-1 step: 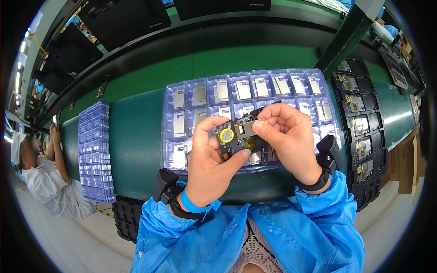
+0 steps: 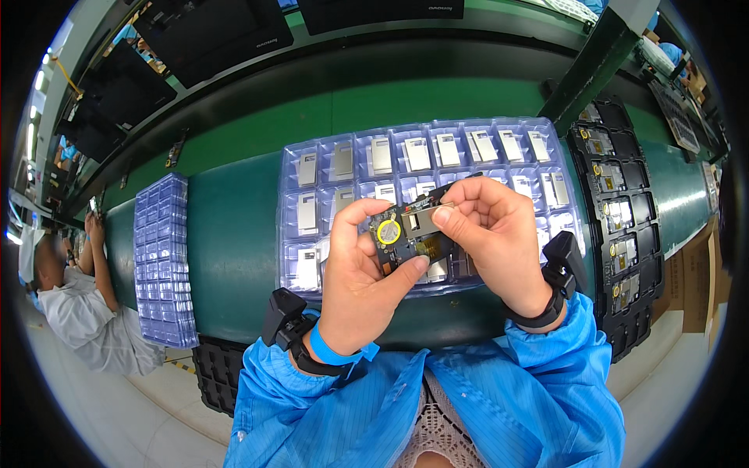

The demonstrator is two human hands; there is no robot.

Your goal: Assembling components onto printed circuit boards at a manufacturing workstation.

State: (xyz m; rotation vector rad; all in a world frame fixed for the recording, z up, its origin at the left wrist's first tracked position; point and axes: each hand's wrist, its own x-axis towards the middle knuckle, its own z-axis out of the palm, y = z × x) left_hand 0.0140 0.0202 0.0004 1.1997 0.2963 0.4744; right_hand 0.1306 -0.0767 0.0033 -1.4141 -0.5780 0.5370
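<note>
Head view: a small dark circuit board is held above the middle of the near part of the clear blister tray, hiding some of its compartments. A round, yellow-rimmed coin cell sits toward the board's left end. The left hand grasps the board, its thumb on the near edge and its index finger along the far left corner. The right hand pinches a silvery metal plate with a cutout between thumb and fingers at its right end. The plate lies across the board's face; whether it is seated or merely resting there, I cannot tell.

Both pieces look light. The board is probably stiff but fragile, its small parts easily knocked, so its bare edges seem the safest hold, clear of the cell. The plate looks thin, smooth and rather slippery, likely to bend if squeezed hard; a light pinch on its rim, away from the cutout, should suit. Similar plates lie in the tray's compartments. Right of the tray stands a black tray bearing boards.
</note>
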